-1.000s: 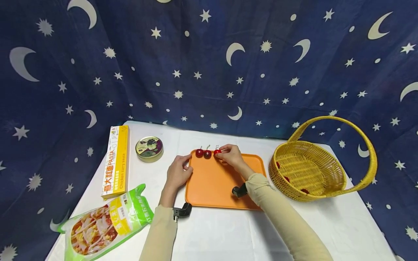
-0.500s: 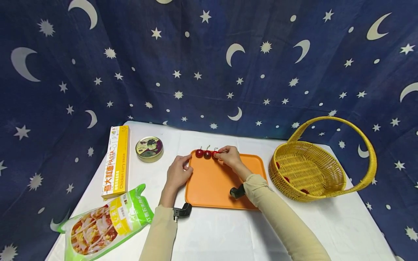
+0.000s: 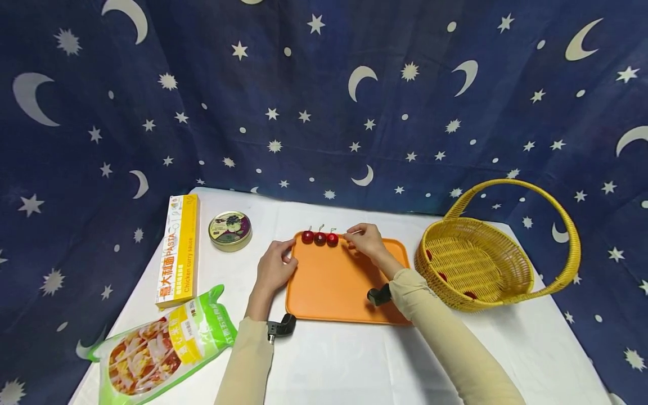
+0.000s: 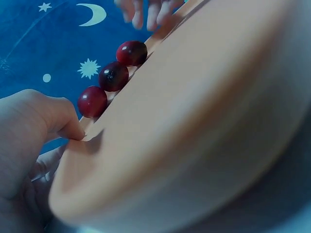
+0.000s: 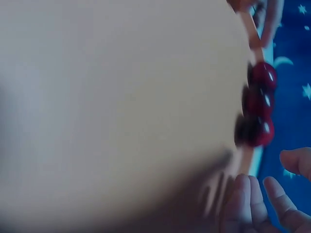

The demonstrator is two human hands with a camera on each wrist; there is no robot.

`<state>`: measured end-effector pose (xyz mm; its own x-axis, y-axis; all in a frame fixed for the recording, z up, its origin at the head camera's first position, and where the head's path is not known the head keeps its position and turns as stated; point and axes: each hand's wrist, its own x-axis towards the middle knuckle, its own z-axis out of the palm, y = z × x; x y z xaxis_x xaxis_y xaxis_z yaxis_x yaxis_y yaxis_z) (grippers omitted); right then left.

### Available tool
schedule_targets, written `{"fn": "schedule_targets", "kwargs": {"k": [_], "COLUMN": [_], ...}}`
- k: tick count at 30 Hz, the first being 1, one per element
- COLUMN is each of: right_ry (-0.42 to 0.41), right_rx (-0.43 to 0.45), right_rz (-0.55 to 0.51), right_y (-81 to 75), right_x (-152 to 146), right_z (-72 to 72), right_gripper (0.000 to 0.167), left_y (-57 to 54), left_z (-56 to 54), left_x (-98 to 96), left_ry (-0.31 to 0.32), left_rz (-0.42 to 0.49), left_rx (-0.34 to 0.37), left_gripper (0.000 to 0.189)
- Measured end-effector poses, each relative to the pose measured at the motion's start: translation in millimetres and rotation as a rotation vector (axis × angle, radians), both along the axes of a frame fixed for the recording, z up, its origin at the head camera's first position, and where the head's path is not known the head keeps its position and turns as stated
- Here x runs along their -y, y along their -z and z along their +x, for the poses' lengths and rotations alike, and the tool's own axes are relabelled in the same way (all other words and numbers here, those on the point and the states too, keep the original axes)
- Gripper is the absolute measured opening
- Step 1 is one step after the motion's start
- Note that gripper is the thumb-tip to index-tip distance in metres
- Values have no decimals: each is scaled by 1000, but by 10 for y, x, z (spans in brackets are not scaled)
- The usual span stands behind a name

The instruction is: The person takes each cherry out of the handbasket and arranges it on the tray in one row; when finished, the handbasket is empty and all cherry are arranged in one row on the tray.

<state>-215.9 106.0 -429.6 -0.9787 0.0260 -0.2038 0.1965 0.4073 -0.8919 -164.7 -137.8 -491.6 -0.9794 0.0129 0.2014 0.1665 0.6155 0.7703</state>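
Three dark red cherries with stems stand side by side along the far rim of an orange tray (image 3: 344, 281): a left cherry (image 3: 307, 237), a middle cherry (image 3: 320, 238) and a right cherry (image 3: 332, 239). My left hand (image 3: 274, 266) pinches the tray's far left corner, thumb on the rim and fingers outside it, as the left wrist view shows. Just right of the row, my right hand (image 3: 368, 241) hovers over the far rim, apart from the cherries. In the right wrist view its fingers (image 5: 243, 204) are spread from the thumb with nothing between them.
A yellow wicker basket (image 3: 526, 281) with a tall handle stands right of the tray, red bits showing at its near left side. On the left are a round tin (image 3: 230, 230), a yellow pasta box (image 3: 178, 250) and a green food bag (image 3: 167, 351).
My right hand has slid the right cherry left against the middle one, let it go and drawn back to the right. The left hand has stayed at the tray's corner.
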Motion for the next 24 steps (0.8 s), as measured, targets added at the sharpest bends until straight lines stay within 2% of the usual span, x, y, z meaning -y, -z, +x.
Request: {"fn": "schedule_targets", "kwargs": {"k": [9,13,19,22,24], "right_ry": [-31,-23,96,112,79], "right_rx": [-56,-52,30,97,169], "right_rz": [81,117,60,73,113], "right_y": [-342,-525,-736,-716,-673], "right_x": [-627,-955,-1434,-1677,-1830], "right_z": [2,20,61,81,111], "right_gripper": [30,34,37,36,34], "left_y": [-24,-31,-30,-17,-5], "left_z": [8,15,7,1,-1], "left_x": [-1,16,40,12,-22], "left_ry": [7,2,3,2,2], "left_rz": [-12,-15,-13,-5,2], "left_rx": [14,20,7,6,5], "left_gripper": [52,52,52,52,52]}}
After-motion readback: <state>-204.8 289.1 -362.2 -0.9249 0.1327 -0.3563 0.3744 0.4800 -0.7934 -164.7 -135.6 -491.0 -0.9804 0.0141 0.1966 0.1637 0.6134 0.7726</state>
